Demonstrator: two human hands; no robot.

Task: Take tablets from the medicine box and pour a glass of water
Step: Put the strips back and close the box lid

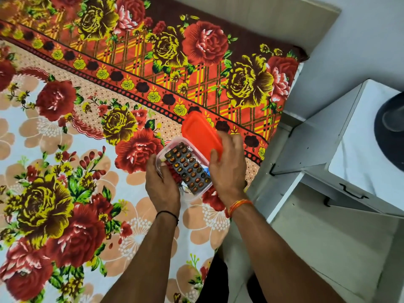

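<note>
Floral bedsheet fills the frame's left and centre. Just right of centre is one clear medicine box, already open. The left hand curls its fingers round the box's left side, and the right hand pinches the one orange lid. One brown blister strip lies on top. No tablet is out yet, and no glass shows.

Bed under a bright rose-patterned blanket
</note>
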